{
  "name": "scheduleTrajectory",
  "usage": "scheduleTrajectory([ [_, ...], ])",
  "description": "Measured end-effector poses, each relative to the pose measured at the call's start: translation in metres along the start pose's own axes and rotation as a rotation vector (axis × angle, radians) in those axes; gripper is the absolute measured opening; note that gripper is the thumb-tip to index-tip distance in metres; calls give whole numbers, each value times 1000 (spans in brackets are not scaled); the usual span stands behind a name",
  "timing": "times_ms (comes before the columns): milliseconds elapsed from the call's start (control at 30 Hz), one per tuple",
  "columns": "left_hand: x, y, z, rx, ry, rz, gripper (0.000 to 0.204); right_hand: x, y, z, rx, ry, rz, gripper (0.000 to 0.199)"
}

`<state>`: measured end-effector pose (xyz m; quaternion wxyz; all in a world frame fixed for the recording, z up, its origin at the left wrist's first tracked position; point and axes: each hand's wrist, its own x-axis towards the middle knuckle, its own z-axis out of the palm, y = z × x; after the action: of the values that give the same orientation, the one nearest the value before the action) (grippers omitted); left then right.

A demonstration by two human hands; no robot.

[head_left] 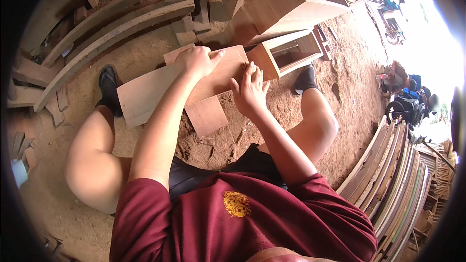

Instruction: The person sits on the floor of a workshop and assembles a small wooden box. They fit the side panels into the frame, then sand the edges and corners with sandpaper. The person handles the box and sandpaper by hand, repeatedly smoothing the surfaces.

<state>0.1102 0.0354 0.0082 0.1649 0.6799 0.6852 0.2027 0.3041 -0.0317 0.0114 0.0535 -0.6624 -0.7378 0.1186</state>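
Note:
A reddish-brown flat wooden board [224,73] lies in front of me, next to a paler wooden panel [145,93] on its left. My left hand [198,63] is on the far edge of the reddish board, fingers curled over it and thumb stretched out to the right. At the board's right end, my right hand [250,90] rests with its fingers stretched out and touching the corner. Part of a small square wooden piece [207,115] sticks out from under the near edge. An open wooden box frame [272,60] stands just beyond my right hand.
A larger wooden cabinet-like piece [276,5] stands behind the box. Curved timber rails [116,34] are at the far left, and stacked long planks [388,174] at the right. My feet rest on dirt ground [335,87]. Farther right are a person [398,76] and motorbikes [392,22].

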Motion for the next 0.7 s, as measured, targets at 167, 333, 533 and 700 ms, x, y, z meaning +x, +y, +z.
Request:
scheduleTrajectory([
  [167,1,-6,-7,67,-30,-129,63,47,-22,-17,-127,-161,58,113],
  [333,-3,-6,-25,51,-78,-150,64,69,-17,-41,-102,-327,-18,95],
  [533,-12,5,-41,100,-112,-169,64,32,17,-50,2,-368,-80,72],
  [700,-8,2,-26,127,-123,-133,63,46,42,-30,323,-441,-18,73],
])
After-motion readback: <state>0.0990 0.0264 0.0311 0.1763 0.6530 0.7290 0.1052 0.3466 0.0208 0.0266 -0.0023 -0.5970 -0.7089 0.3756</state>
